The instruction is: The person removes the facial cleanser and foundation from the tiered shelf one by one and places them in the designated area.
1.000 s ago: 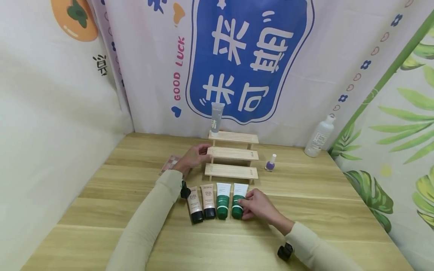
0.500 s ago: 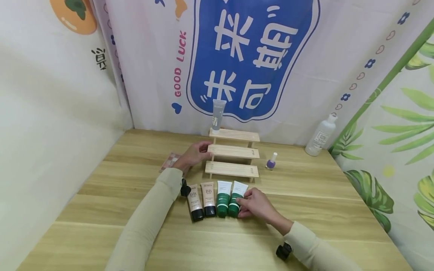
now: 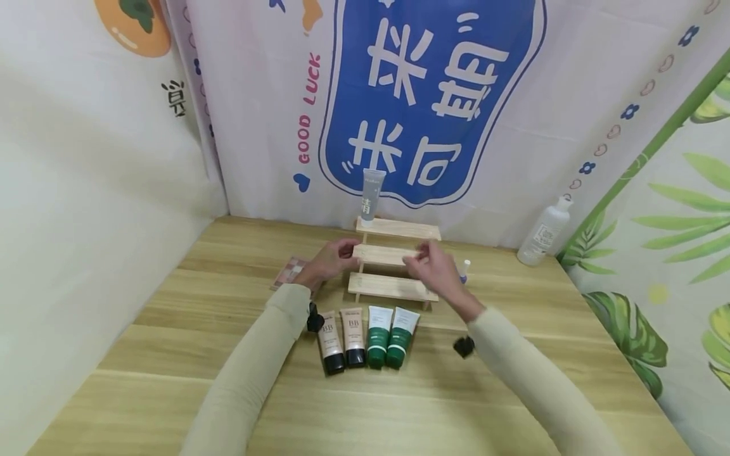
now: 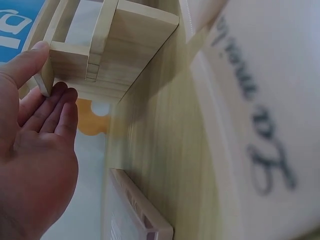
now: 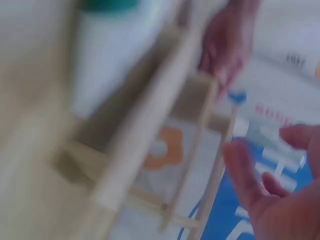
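A three-step wooden display stand [image 3: 393, 286] stands toward the back of the table. My left hand [image 3: 336, 258] grips the left end of its middle step; in the left wrist view the thumb lies on one side of the board and the curled fingers [image 4: 57, 105] on the other. Over the right end of that step is my right hand [image 3: 436, 272], blurred, its fingers apart with nothing between them in the right wrist view. In front of the stand lie two green-and-white tubes [image 3: 379, 337] and two beige BB cream tubes [image 3: 353, 337]. A grey tube [image 3: 372, 195] stands upright on the top step.
A pink checked palette [image 3: 289, 272] lies left of the stand, partly behind the left wrist. The purple nail polish bottle [image 3: 464, 272] is partly hidden by the right hand. A clear bottle [image 3: 544, 232] stands at the back right, near the curtain.
My right hand slid the right green tube's lower end leftward against its neighbour, let go, and rose to the stand's right end. The left hand stayed at the middle step.
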`<state>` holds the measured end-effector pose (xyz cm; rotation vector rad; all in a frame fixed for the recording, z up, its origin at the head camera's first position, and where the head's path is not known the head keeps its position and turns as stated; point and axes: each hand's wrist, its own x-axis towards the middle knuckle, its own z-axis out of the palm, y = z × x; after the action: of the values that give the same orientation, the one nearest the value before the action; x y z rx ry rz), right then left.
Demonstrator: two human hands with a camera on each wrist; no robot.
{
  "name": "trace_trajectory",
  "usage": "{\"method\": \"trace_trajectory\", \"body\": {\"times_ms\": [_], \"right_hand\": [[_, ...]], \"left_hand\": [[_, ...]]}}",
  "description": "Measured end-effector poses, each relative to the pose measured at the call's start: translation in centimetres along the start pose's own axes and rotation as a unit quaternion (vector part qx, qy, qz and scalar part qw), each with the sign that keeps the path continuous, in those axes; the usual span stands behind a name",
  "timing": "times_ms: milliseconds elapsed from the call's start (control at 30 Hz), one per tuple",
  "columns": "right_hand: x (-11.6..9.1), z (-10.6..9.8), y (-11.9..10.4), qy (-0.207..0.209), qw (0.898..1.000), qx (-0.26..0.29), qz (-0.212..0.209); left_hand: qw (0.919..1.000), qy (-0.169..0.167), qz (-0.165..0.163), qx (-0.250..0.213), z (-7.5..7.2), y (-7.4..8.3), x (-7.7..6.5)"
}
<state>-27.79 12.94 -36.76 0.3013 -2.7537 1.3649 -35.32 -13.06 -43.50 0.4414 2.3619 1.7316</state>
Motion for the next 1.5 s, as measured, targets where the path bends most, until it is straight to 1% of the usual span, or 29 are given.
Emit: {"method": "trace_trajectory", "body": {"times_ms": [33, 133, 200, 267, 400, 500, 567, 700, 767, 867, 967, 1033, 1100, 1200, 1267, 1367, 1433, 1500], "right_hand": [[1.6, 0.0, -0.3, 0.011, 1.000, -0.006, -0.009], [5.6, 0.6, -1.2, 0.027, 1.000, 0.002, 0.000], [7.4, 1.4, -1.7, 0.036, 0.999, 0.017, 0.009], [8.6, 2.1, -2.0, 0.049, 0.998, 0.033, 0.014], [9.6, 3.3, -2.4, 0.086, 0.995, 0.051, 0.006], [9.8, 3.8, -2.5, 0.113, 0.992, 0.055, -0.006], [9.8, 4.2, -2.5, 0.128, 0.990, 0.051, -0.009], [9.7, 4.5, -2.4, 0.147, 0.988, 0.047, 0.001], [9.4, 4.1, -2.3, 0.148, 0.988, 0.051, -0.001], [8.3, 2.4, -2.1, 0.141, 0.988, 0.058, -0.008], [6.3, -0.3, -1.8, 0.129, 0.989, 0.073, -0.022], [4.2, -2.5, -1.4, 0.112, 0.990, 0.084, -0.028], [1.8, -4.5, -0.7, 0.087, 0.991, 0.098, -0.027], [-2.2, -6.6, 0.8, 0.024, 0.992, 0.124, -0.003], [-4.7, -7.2, 2.1, -0.021, 0.990, 0.134, 0.029], [-7.9, -7.1, 3.9, -0.072, 0.983, 0.148, 0.084], [-9.5, -6.4, 4.7, -0.089, 0.977, 0.151, 0.117], [-10.5, -5.4, 5.3, -0.101, 0.973, 0.155, 0.141]], "left_hand": [[1.0000, 0.001, -0.003, 0.000, 0.2, 0.0, 0.0], [1.0000, -0.002, -0.004, -0.004, 0.7, 0.0, 0.0], [1.0000, -0.007, -0.001, -0.005, 1.2, 0.1, 0.0], [0.9999, -0.014, 0.007, -0.007, 1.7, 0.1, 0.2], [0.9995, -0.023, 0.022, -0.001, 2.5, 0.2, 0.5], [0.9995, -0.022, 0.021, 0.002, 2.8, 0.3, 0.5], [0.9997, -0.021, 0.014, 0.001, 2.9, 0.2, 0.4], [0.9996, -0.023, 0.012, -0.007, 2.9, -0.2, 0.5], [0.9996, -0.024, 0.015, -0.008, 3.0, -0.3, 0.6], [0.9996, -0.024, 0.013, -0.006, 2.9, -0.1, 0.7], [0.9997, -0.019, 0.016, -0.001, 2.7, 0.1, 0.7], [0.9998, -0.012, 0.018, -0.001, 2.4, 0.1, 0.6], [0.9997, -0.005, 0.021, 0.006, 2.0, 0.0, 0.5], [0.9998, 0.006, 0.016, 0.009, 1.4, 0.0, 0.1], [0.9998, 0.010, 0.013, 0.008, 1.1, 0.0, -0.1], [0.9998, 0.010, 0.012, 0.007, 0.7, 0.1, -0.4], [0.9998, 0.009, 0.014, 0.012, 0.5, 0.3, -0.4], [0.9997, 0.009, 0.017, 0.018, 0.4, 0.4, -0.4]]}}
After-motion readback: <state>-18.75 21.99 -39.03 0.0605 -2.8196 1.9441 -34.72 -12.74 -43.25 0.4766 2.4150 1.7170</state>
